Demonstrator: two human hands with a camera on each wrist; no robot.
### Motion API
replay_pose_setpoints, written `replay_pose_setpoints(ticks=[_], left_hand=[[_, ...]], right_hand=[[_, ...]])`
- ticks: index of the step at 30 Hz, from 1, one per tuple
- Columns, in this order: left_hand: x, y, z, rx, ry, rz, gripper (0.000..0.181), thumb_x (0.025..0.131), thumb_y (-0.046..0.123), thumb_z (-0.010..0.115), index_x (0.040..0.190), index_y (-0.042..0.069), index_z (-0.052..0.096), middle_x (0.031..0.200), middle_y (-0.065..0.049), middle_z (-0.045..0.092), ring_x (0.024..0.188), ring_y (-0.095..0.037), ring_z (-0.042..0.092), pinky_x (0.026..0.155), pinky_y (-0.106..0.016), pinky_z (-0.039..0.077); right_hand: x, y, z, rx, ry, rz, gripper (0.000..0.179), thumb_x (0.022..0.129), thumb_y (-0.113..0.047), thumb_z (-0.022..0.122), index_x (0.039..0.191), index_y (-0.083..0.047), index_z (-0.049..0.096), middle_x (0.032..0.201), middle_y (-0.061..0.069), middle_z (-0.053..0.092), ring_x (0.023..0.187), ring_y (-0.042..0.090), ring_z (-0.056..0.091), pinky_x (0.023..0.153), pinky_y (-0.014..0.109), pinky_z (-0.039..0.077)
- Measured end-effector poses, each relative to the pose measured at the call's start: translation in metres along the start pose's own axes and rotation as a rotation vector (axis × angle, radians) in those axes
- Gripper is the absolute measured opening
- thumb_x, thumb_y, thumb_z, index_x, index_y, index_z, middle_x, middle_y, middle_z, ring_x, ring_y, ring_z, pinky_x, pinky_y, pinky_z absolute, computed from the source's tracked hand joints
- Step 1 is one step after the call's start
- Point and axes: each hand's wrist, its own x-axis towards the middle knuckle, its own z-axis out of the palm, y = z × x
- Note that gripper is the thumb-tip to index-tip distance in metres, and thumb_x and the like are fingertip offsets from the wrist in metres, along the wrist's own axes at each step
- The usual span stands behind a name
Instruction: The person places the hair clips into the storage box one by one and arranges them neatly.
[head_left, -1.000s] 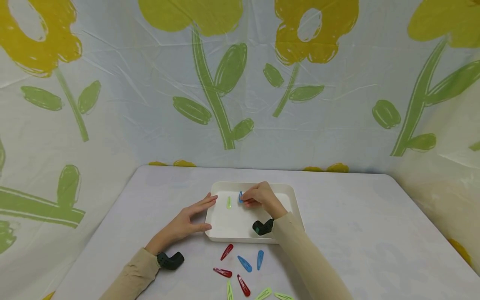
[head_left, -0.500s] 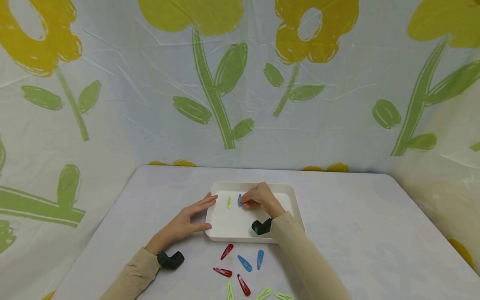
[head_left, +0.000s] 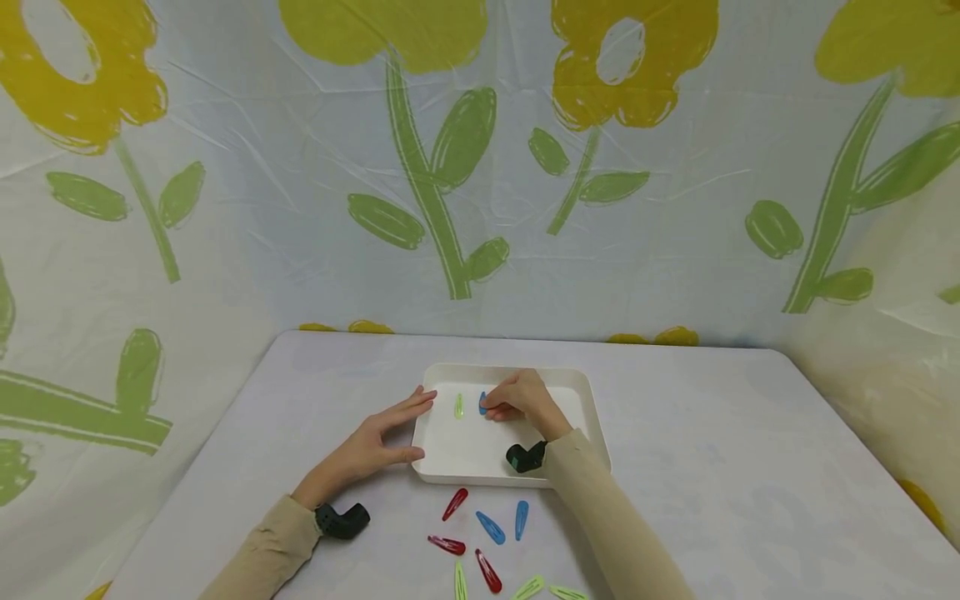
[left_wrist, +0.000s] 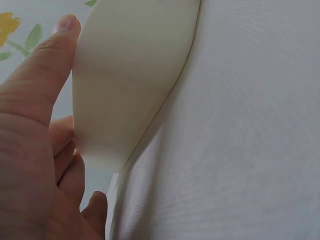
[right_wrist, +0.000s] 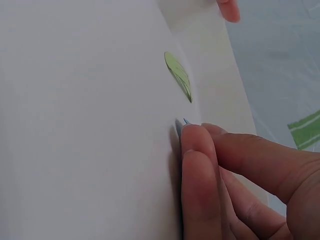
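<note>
A white tray (head_left: pixel 468 454) lies on the table, and a green snap hair clip (head_left: pixel 459 406) rests inside it toward the back left. Just to the right of that clip, my right hand (head_left: pixel 528 402) pinches a blue hair clip (head_left: pixel 482 399) between thumb and fingers, low over the tray floor. In the right wrist view the fingertips (right_wrist: pixel 196 137) cover most of the blue clip, and only its tip shows. My left hand (head_left: pixel 371 442) is spread along the tray's left side, with fingers and thumb (left_wrist: pixel 60 50) touching the rim.
In front of the tray lie loose hair clips: red ones (head_left: pixel 454 503), blue ones (head_left: pixel 491 527) and green ones (head_left: pixel 528 587). My right forearm passes over the tray's front right edge. A flower-printed cloth (head_left: pixel 300 275) hangs behind the table.
My right hand has shifted slightly toward the front of the tray, with the blue hair clip still pinched. The left hand stays at the tray's left side.
</note>
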Motion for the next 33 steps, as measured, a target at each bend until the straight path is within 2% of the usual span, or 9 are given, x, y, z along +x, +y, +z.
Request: replay_pose_setpoints(ticks=[9, 19, 28, 33], left_hand=[[0.0006, 0.0007, 0.0011, -0.004, -0.002, -0.005, 0.073, 0.087, 0.017, 0.078, 0.149, 0.003, 0.043, 0.159, -0.005, 0.034, 0.151, -0.023, 0.014, 0.115, -0.016, 0.015], [0.0004, 0.0018, 0.0013, -0.018, -0.004, -0.004, 0.075, 0.085, 0.014, 0.079, 0.149, 0.003, 0.042, 0.159, -0.004, 0.034, 0.151, -0.023, 0.014, 0.115, -0.015, 0.015], [0.0011, 0.0013, 0.0016, -0.016, -0.001, 0.013, 0.074, 0.086, 0.015, 0.079, 0.149, 0.001, 0.043, 0.159, -0.009, 0.034, 0.151, -0.026, 0.014, 0.115, -0.015, 0.015], [0.0009, 0.0005, 0.0019, -0.014, 0.003, -0.001, 0.074, 0.086, 0.013, 0.079, 0.149, 0.002, 0.043, 0.159, -0.007, 0.034, 0.151, -0.028, 0.013, 0.114, -0.014, 0.015]], right_hand=[[-0.0010, 0.0029, -0.0030, -0.017, -0.034, -0.034, 0.016, 0.079, 0.000, 0.078, 0.091, 0.011, 0.072, 0.073, 0.016, 0.072, 0.057, 0.013, 0.067, 0.057, 0.022, 0.056], [-0.0020, 0.0016, -0.0024, -0.059, -0.048, -0.028, 0.010, 0.080, 0.000, 0.077, 0.084, 0.009, 0.073, 0.067, 0.012, 0.070, 0.051, 0.011, 0.064, 0.053, 0.021, 0.054], [-0.0015, 0.0024, -0.0022, -0.098, -0.053, -0.030, 0.010, 0.079, 0.000, 0.078, 0.082, 0.008, 0.073, 0.067, 0.014, 0.071, 0.050, 0.011, 0.064, 0.052, 0.021, 0.054], [-0.0021, 0.0012, -0.0015, -0.129, -0.050, -0.021, 0.008, 0.079, 0.000, 0.078, 0.081, 0.006, 0.073, 0.067, 0.014, 0.071, 0.050, 0.011, 0.064, 0.052, 0.021, 0.054]])
